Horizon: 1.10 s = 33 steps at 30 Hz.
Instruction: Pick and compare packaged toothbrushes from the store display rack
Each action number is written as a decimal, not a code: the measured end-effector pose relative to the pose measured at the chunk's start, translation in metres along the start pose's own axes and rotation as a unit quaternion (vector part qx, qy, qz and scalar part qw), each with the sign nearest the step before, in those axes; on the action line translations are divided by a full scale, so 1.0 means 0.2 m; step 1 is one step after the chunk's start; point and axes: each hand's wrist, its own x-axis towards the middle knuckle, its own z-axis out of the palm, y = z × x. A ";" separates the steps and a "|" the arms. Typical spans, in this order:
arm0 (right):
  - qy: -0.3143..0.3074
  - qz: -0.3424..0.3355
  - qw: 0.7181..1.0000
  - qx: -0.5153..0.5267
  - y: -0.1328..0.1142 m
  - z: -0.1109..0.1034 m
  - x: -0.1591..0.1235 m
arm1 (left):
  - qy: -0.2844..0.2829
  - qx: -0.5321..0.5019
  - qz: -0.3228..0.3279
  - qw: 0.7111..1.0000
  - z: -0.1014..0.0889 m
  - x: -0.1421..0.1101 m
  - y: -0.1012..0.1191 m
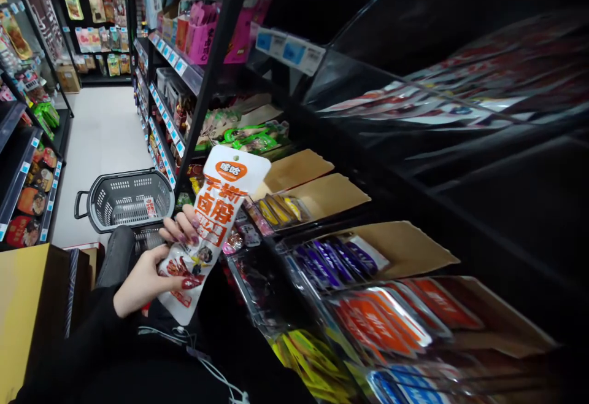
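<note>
My left hand reaches in from the lower left and is closed on a snack packet. The packet is white, with large orange-red Chinese lettering, an orange oval logo and a small hang hole at its top. It is tilted, its top leaning to the right. My thumb and fingers, with dark red glittery nails, press against its lower half. My right hand is out of view. Close behind the packet lie cardboard display boxes of small wrapped snacks on a shelf.
A grey shopping basket stands on the aisle floor with a small packet inside. Purple, orange and yellow packets fill the right shelf. A yellow box stands at the lower left. A white cable hangs near my lap.
</note>
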 end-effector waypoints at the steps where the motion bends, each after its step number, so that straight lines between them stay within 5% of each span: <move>1: -0.003 -0.012 0.999 -0.033 -0.01 -0.02 0.00 | -0.018 0.017 0.022 0.999 -0.01 0.00 -0.01; 4: 0.020 -0.030 0.989 -0.142 -0.08 -0.08 -0.05 | -0.082 0.057 0.086 0.991 -0.05 0.02 -0.04; 7: 0.108 -0.031 0.962 -0.248 -0.17 -0.11 -0.14 | -0.155 0.025 0.118 0.980 -0.07 0.02 -0.06; 10: 0.171 -0.046 0.925 -0.335 -0.23 -0.10 -0.21 | -0.195 -0.035 0.087 0.976 -0.06 0.01 -0.06; 19: 0.173 -0.016 0.899 -0.402 -0.25 -0.04 -0.21 | -0.169 -0.210 -0.045 0.962 -0.04 0.00 -0.07; 24: 0.118 0.003 0.887 -0.446 -0.11 -0.21 -0.10 | -0.084 -0.174 -0.063 0.979 -0.12 0.09 -0.20; 27: 0.113 0.121 0.800 -0.576 0.09 -0.43 -0.04 | 0.061 -0.095 -0.035 0.993 -0.27 0.28 -0.34; 30: 0.152 0.262 0.667 -0.681 0.35 -0.68 -0.05 | 0.148 -0.027 -0.061 0.987 -0.49 0.54 -0.46; 33: 0.193 0.324 0.587 -0.716 0.56 -0.86 -0.14 | 0.178 -0.007 -0.121 0.977 -0.69 0.84 -0.56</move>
